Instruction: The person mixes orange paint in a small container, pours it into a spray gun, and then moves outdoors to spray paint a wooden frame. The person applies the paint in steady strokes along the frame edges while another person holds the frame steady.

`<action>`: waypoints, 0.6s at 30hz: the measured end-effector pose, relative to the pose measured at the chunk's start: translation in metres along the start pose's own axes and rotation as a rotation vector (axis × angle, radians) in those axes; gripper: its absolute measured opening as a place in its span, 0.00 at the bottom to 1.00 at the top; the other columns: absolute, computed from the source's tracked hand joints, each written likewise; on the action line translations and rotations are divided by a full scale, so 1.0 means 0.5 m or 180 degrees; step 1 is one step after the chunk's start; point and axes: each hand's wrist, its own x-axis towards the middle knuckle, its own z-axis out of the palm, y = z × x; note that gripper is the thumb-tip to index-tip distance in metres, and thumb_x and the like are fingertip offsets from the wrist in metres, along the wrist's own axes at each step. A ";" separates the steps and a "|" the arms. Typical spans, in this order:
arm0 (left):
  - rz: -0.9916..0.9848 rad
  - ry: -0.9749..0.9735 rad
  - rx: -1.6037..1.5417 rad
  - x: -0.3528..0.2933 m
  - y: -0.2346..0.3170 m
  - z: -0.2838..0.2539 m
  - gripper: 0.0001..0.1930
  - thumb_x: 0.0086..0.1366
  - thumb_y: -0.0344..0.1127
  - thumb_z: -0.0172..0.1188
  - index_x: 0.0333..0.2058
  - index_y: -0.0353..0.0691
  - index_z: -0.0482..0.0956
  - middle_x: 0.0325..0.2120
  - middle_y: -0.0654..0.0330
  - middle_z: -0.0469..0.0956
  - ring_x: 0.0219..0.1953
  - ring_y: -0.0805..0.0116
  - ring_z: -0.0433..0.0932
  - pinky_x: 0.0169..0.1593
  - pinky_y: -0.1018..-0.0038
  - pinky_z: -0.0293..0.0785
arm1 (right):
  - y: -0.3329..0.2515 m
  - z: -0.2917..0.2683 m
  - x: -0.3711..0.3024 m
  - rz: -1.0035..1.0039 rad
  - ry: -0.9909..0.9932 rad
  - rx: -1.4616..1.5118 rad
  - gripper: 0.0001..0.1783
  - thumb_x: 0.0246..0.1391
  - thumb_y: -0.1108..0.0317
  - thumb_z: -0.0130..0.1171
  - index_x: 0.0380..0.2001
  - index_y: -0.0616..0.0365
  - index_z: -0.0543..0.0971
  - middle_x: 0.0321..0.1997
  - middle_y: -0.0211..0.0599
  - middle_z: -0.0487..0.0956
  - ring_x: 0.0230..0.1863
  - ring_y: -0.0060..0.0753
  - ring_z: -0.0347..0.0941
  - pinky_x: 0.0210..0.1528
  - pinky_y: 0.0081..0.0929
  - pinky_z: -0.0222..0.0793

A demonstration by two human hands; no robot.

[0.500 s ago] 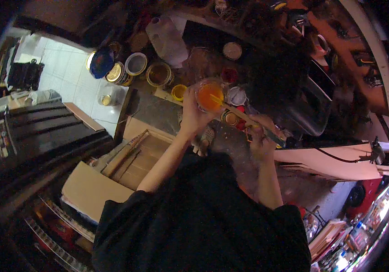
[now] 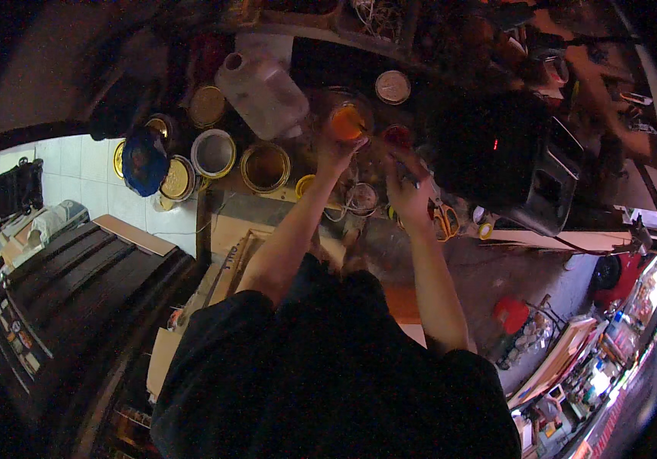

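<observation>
My left hand is closed around the lower side of a clear cup of orange paint over the workbench. In my right hand is a slim wooden stick, its far end at the cup's right side. Dim light blurs the stick, and I cannot tell how deep its tip sits in the paint. Just beyond the right hand stands a small container of red paint. Between my forearms is a small pot with a whitish rim. Orange-handled scissors lie right of my right wrist.
Several open paint cans, one with a pale rim and one brownish, line the left of the bench. Behind them lies a translucent plastic jug. A round lid is at the back; a black machine case stands right.
Both hands have moved farther away over the bench, carrying the cup and the stick. My view has shifted, and the scissors now show beside my right wrist.
</observation>
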 end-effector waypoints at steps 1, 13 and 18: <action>0.0094 -0.0029 0.0123 0.007 0.000 0.000 0.51 0.48 0.39 0.82 0.67 0.36 0.60 0.60 0.49 0.72 0.64 0.53 0.71 0.65 0.61 0.69 | 0.005 0.008 0.000 0.0034 -0.0035 -0.0017 0.11 0.58 0.73 0.66 0.44 0.59 0.85 0.46 0.41 0.86 0.46 0.41 0.84 0.47 0.32 0.79; -0.0687 -0.0219 0.1622 -0.110 0.167 0.000 0.43 0.60 0.36 0.73 0.68 0.40 0.58 0.56 0.47 0.74 0.59 0.53 0.75 0.58 0.59 0.76 | 0.122 0.048 -0.057 0.0203 -0.0087 -0.0587 0.10 0.58 0.76 0.63 0.44 0.62 0.84 0.43 0.41 0.86 0.44 0.31 0.81 0.50 0.26 0.73; 0.0182 -0.0069 0.2073 -0.211 0.366 -0.077 0.25 0.59 0.33 0.68 0.54 0.34 0.73 0.46 0.46 0.79 0.48 0.46 0.79 0.51 0.57 0.75 | 0.198 0.089 -0.089 0.1797 0.0282 0.2157 0.19 0.59 0.74 0.62 0.54 0.65 0.78 0.54 0.45 0.81 0.55 0.35 0.77 0.57 0.32 0.74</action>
